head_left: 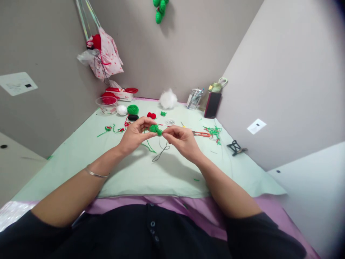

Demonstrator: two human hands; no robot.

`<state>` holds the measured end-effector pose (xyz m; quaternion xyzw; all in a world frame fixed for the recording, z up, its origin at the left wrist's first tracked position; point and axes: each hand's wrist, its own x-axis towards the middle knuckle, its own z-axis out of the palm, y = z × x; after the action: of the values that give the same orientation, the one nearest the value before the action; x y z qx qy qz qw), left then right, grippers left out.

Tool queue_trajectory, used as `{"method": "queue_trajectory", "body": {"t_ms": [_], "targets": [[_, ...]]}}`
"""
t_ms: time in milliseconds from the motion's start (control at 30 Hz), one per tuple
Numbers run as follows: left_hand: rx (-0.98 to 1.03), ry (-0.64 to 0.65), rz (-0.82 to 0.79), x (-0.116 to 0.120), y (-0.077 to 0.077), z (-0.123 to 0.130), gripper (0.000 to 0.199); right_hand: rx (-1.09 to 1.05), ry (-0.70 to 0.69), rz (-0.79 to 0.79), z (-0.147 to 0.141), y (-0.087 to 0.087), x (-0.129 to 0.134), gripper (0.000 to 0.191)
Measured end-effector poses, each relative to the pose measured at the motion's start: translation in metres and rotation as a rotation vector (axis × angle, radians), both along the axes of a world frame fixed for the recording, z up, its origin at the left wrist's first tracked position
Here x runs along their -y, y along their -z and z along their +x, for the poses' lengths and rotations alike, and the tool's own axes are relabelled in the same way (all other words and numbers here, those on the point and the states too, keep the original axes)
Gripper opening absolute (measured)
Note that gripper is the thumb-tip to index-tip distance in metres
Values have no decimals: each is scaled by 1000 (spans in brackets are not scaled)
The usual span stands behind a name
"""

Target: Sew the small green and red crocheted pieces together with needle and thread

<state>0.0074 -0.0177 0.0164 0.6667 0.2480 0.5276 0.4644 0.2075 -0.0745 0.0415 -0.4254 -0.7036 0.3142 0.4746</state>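
Note:
A small green crocheted piece (154,128) is held up over the table in the middle of the head view. My left hand (135,133) pinches it from the left between thumb and fingers. The fingertips of my right hand (182,140) are pressed together at its right end; what exactly they grip is too small to tell. Below the piece hangs a looped dark thread (161,154). A green yarn tail (149,146) trails beneath my left hand. A thin white stick or needle (161,125) shows between the hands.
Green yarn (133,109), black thread (133,117), a plastic tub (106,106) and white stuffing (168,99) stand behind. Orange-handled snips (202,134), yarn scraps (215,132) and a black clip (235,148) lie right. A phone (212,105) leans near a bottle (206,97).

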Motion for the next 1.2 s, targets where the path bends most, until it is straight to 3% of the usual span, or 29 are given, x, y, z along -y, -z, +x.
{"method": "queue_trajectory", "body": {"t_ms": [400,700,1200], "targets": [[-36,-72,87,3,2,2,33,25,-21,-55,-5,8,-2,14],[-30,-284,149,10,9,10,35,-42,23,-7,-13,15,-1,14],[83,-154,205,13,12,13,29,-34,53,91,-14,16,2,13]]}}
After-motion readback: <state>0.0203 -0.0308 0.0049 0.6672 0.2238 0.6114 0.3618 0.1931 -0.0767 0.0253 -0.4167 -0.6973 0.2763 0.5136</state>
